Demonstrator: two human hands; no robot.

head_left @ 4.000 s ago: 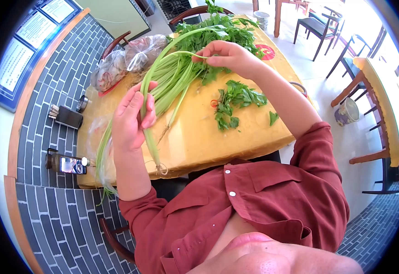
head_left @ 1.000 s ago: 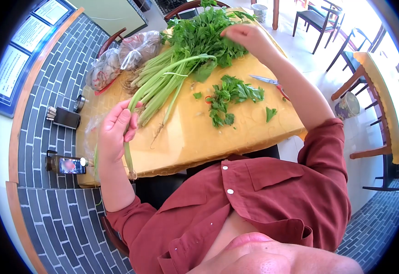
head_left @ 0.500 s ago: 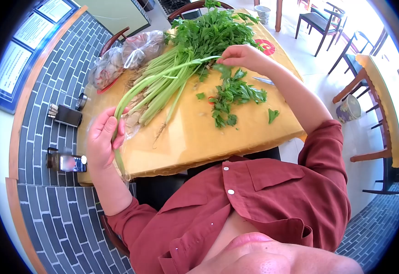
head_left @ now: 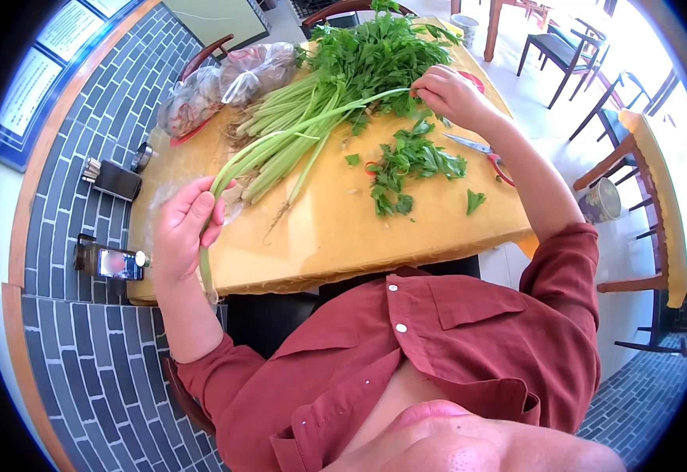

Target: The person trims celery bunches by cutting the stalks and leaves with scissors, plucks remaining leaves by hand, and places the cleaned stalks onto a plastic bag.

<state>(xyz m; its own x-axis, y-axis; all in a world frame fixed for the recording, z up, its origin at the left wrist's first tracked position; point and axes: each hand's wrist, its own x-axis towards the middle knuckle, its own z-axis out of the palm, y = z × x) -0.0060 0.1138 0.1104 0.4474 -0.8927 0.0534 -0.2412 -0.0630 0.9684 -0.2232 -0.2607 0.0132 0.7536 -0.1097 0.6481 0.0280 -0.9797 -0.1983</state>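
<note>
A long pale-green celery stalk (head_left: 296, 128) stretches across the table between my two hands. Its lower part is wrapped in the fingers of my left hand (head_left: 192, 224), with the root end hanging below at the table's near-left corner. My right hand (head_left: 452, 96) pinches the thin upper end, stripped of leaves. Behind the stalk lies a big heap of celery (head_left: 383, 51), leaves at the far side and stems pointing toward my left. Torn celery leaves (head_left: 418, 157) form a small pile under my right hand. Scissors (head_left: 469, 143) with red handles lie partly beneath my right forearm.
Knotted clear plastic bags (head_left: 257, 71) of something hard to make out stand at the back left. Along the brick wall (head_left: 84, 157) are a dark chopstick box (head_left: 117, 181) and a propped phone (head_left: 121, 264). Chairs (head_left: 568, 47) and another table (head_left: 658, 204) stand to the right.
My right hand has moved slightly right and up, still with the stalk's upper end. The view has shifted a little, and more of the scissors shows, including a red handle.
</note>
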